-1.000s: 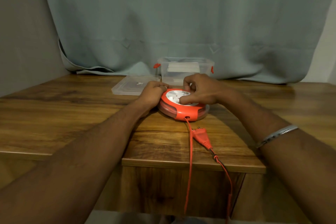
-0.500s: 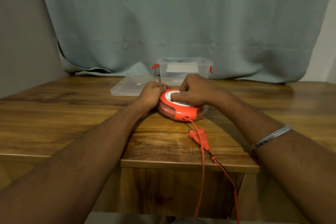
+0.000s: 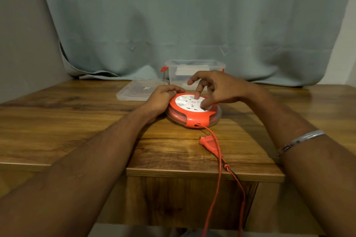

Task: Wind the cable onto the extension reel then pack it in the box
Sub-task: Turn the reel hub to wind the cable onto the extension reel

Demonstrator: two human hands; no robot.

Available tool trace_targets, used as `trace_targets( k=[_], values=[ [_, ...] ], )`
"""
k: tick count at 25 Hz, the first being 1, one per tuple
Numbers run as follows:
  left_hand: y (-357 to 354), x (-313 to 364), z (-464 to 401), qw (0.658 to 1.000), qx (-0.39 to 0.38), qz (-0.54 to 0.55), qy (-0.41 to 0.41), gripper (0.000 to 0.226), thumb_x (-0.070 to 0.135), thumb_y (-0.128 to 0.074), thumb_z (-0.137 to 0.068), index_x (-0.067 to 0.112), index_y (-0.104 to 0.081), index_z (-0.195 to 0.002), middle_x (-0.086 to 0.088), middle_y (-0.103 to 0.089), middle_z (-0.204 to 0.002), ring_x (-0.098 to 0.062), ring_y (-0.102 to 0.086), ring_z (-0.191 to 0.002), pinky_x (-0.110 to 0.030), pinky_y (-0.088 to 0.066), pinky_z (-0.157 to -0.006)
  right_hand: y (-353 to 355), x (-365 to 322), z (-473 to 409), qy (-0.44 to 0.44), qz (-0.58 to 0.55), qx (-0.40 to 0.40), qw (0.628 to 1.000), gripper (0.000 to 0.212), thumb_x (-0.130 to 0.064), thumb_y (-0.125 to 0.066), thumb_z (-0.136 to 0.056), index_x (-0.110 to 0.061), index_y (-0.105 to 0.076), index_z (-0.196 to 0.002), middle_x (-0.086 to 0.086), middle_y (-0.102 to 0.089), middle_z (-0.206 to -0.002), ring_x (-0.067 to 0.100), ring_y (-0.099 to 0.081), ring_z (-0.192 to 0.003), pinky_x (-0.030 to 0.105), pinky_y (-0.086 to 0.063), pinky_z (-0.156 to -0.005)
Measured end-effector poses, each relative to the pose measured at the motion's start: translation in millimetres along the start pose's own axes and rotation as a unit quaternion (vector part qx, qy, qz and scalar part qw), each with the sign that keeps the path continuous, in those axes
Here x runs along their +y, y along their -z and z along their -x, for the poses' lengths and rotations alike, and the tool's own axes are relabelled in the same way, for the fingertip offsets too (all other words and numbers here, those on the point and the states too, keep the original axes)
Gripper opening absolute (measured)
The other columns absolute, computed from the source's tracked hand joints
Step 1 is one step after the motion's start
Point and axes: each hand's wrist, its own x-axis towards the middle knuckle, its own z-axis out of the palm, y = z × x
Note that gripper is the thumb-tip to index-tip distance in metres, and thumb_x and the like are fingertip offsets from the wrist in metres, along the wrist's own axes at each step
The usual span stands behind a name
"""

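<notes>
Now the plug (image 3: 207, 141) lies farther left on the table (image 3: 77, 121) than before, at 6 o'clock from the reel (image 3: 193, 110). Left hand (image 3: 160, 99) curls round the reel's rim; right hand (image 3: 217, 89), lifted since, spreads fingers, two fingertips touching its face. Box (image 3: 194, 72) at 12 o'clock.

Grey-green curtain (image 3: 192, 21) hanging across the back, plain grey wall (image 3: 25, 34) at left, glossy wood-grain table (image 3: 57, 121), dim warm light, pale wall strip (image 3: 344, 54) at right

Two bare forearms, no sleeves in view. Thin silver metal bangle (image 3: 300, 140) worn on the right wrist. Both hands ungloved, without rings.
</notes>
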Motion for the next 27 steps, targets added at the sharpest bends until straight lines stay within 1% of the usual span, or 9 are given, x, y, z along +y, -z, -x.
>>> trace_targets(
  k=[4,7,9,11,14,19,22,25,27],
  values=[
    [-0.4,0.1,0.8,1.0,-0.01,0.008,-0.014,0.032,0.002,-0.042,-0.1,0.011,-0.071,-0.108,-0.013,-0.072,-0.113,-0.025,-0.068,-0.105,-0.033,-0.054,-0.092,4.0,8.2,-0.8,-0.016,-0.022,-0.046,0.999,0.068,-0.001,-0.085,-0.076,-0.016,-0.056,-0.136,0.004,-0.076,-0.11,-0.009,-0.06,-0.062,0.012,-0.045,-0.061],
    [-0.2,2.0,2.7,1.0,-0.012,0.015,-0.01,0.031,0.003,-0.041,-0.101,0.015,-0.069,-0.108,-0.012,-0.071,-0.111,-0.022,-0.068,-0.097,-0.033,-0.055,-0.086,2.2,9.4,0.9,-0.023,-0.05,-0.04,0.998,0.063,-0.007,-0.089,-0.072,-0.022,-0.056,-0.124,0.003,-0.077,-0.105,-0.002,-0.059,-0.058,0.024,-0.047,-0.061],
    [0.7,0.9,2.8,1.0,-0.004,0.016,-0.007,0.031,0.006,-0.042,-0.102,0.022,-0.068,-0.107,-0.014,-0.07,-0.111,-0.023,-0.068,-0.093,-0.038,-0.055,-0.084,-2.4,7.3,2.7,-0.029,-0.066,-0.026,0.997,0.059,-0.01,-0.092,-0.068,-0.021,-0.052,-0.11,0.004,-0.077,-0.097,0.002,-0.055,-0.055,0.027,-0.046,-0.059],
    [1.3,0.1,3.3,1.0,-0.001,0.021,-0.006,0.031,0.007,-0.043,-0.101,0.026,-0.067,-0.105,-0.018,-0.069,-0.113,-0.026,-0.069,-0.092,-0.042,-0.056,-0.085,-7.5,2.2,3.0,-0.025,-0.051,-0.014,0.998,0.05,-0.024,-0.093,-0.063,-0.018,-0.056,-0.096,0.001,-0.074,-0.081,0.004,-0.057,-0.059,0.03,-0.047,-0.06],
    [1.0,0.4,5.0,1.0,0.001,0.028,-0.012,0.03,0.005,-0.044,-0.1,0.024,-0.067,-0.104,-0.022,-0.07,-0.112,-0.028,-0.068,-0.09,-0.044,-0.055,-0.086,-11.9,-3.0,0.8,-0.011,-0.008,-0.007,1.0,0.038,-0.045,-0.082,-0.056,-0.02,-0.058,-0.071,-0.008,-0.057,-0.062,0.008,-0.05,-0.06,0.035,-0.041,-0.061],
    [-0.2,2.5,5.3,1.0,0.005,0.022,-0.009,0.028,0.006,-0.044,-0.101,0.022,-0.066,-0.106,-0.021,-0.069,-0.112,-0.028,-0.067,-0.091,-0.044,-0.055,-0.086,-15.7,-10.4,0.6,-0.021,0.018,0.003,1.0,0.041,-0.045,-0.078,-0.067,-0.018,-0.051,-0.055,-0.004,-0.043,-0.05,0.01,-0.039,-0.052,0.034,-0.035,-0.059],
    [-0.3,3.1,5.0,1.0,0.009,0.007,-0.006,0.026,0.008,-0.044,-0.101,0.02,-0.065,-0.11,-0.019,-0.069,-0.112,-0.029,-0.068,-0.094,-0.044,-0.056,-0.086,-20.9,-14.0,-3.4,-0.028,0.052,0.027,0.998,0.048,-0.057,-0.071,-0.062,-0.015,-0.051,-0.049,-0.006,-0.042,-0.043,0.01,-0.04,-0.048,0.035,-0.036,-0.057],
    [-0.2,3.0,4.4,1.0,0.009,-0.001,-0.004,0.026,0.009,-0.044,-0.101,0.019,-0.066,-0.112,-0.016,-0.069,-0.112,-0.026,-0.068,-0.092,-0.039,-0.057,-0.081,-26.2,-16.3,-6.9,-0.028,0.072,0.051,0.996,0.055,-0.066,-0.063,-0.059,-0.014,-0.054,-0.045,-0.004,-0.04,-0.041,0.012,-0.04,-0.047,0.036,-0.036,-0.056],
    [-0.3,4.0,5.1,1.0,0.011,-0.003,-0.003,0.026,0.008,-0.044,-0.1,0.017,-0.066,-0.113,-0.014,-0.069,-0.109,-0.021,-0.067,-0.088,-0.032,-0.056,-0.075,-28.1,-15.9,-9.2,-0.034,0.07,0.063,0.995,0.056,-0.066,-0.064,-0.062,-0.014,-0.056,-0.042,-0.004,-0.039,-0.038,0.011,-0.039,-0.044,0.035,-0.035,-0.054]
  ],
)
